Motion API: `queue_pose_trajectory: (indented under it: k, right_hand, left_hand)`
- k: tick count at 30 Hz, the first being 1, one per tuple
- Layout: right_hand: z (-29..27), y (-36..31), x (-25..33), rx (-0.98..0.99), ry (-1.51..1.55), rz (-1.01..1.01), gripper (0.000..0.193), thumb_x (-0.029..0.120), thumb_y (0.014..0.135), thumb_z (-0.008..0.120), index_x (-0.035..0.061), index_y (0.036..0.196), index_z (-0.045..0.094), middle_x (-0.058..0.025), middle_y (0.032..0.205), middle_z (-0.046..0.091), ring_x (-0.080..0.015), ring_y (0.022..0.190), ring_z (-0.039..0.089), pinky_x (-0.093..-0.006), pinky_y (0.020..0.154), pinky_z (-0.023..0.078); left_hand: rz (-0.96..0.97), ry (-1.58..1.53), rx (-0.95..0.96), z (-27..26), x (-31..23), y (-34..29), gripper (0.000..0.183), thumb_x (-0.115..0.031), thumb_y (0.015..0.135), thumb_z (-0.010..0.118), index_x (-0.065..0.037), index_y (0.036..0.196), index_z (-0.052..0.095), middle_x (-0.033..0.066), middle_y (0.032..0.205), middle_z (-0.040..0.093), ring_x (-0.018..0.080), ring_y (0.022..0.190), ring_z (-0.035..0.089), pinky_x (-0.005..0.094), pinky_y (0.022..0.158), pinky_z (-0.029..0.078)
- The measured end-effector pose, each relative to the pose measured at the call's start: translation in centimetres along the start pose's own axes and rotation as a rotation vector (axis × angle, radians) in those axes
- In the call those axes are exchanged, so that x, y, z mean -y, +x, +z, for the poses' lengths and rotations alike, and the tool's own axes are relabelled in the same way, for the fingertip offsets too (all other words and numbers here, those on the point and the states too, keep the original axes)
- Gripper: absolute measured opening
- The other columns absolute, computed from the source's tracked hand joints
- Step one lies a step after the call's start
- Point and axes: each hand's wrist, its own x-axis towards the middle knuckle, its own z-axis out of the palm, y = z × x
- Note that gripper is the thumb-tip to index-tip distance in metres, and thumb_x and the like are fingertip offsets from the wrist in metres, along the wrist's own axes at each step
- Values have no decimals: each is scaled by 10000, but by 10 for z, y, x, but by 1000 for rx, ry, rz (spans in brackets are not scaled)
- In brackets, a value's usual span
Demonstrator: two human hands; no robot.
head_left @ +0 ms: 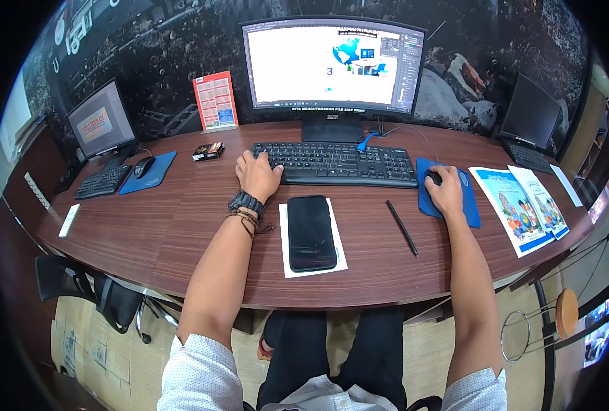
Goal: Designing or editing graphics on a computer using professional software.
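Note:
My left hand rests over the left end of a black keyboard, its fingers spread on the keys and holding nothing. A dark watch and a beaded bracelet circle that wrist. On a blue mouse pad, my right hand is closed over a dark computer mouse, which is mostly hidden under the fingers. Behind the keyboard stands a wide monitor showing a white page with a globe and desk picture. Between my forearms a black smartphone lies on white paper, and a black pen lies to its right.
Illustrated booklets lie at the right of the wooden desk. A red-and-white desk calendar and a small dark box stand left. Side monitors flank both ends. A black chair and a round stool stand below.

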Motion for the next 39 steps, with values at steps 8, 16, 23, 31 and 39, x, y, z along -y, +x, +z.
queue_pose_trajectory:
  k: [8, 16, 23, 31, 39]
  right_hand:
    - [-1, 1, 4, 6, 2, 5, 352, 230, 816, 672, 77, 1133, 693, -169, 1228, 574, -358, 1143, 576, -431, 981, 467]
    - [0, 0, 2, 16, -2, -2, 352, 240, 820, 673, 78, 1132, 689, -168, 1244, 563, -363, 1146, 574, -433, 980, 467]
    - [-3, -1, 2, 10, 18, 14, 355, 250, 818, 684, 94, 1137, 684, -166, 1241, 562, -366, 1145, 572, -435, 969, 472]
    - [-2, -1, 2, -3, 0, 12, 341, 248, 815, 695, 103, 1122, 682, -145, 1228, 562, -360, 1125, 582, -441, 951, 480]
    - [-1, -2, 3, 17, 39, -19, 332, 231, 822, 682, 102, 1128, 678, -147, 1231, 559, -358, 1130, 580, -435, 956, 478]
  left_hand:
    - [-39, 38, 9, -12, -5, 2, 539, -372, 823, 756, 109, 1041, 649, 249, 1221, 481, 428, 1132, 495, 494, 930, 501]
    - [-56, 30, 60, -12, -5, 1, 530, -385, 822, 754, 124, 950, 677, 272, 1220, 473, 446, 1135, 486, 494, 940, 493]
    - [-68, 25, 49, -12, -9, -1, 516, -375, 813, 765, 116, 942, 679, 250, 1226, 469, 423, 1146, 483, 481, 953, 492]
    - [-54, 20, 24, -9, -6, 0, 519, -364, 798, 778, 109, 978, 663, 244, 1211, 479, 421, 1136, 482, 483, 953, 482]
    - [-81, -8, -4, -6, -4, -1, 577, -354, 790, 788, 40, 1138, 552, 233, 1222, 469, 423, 1145, 474, 531, 980, 417]
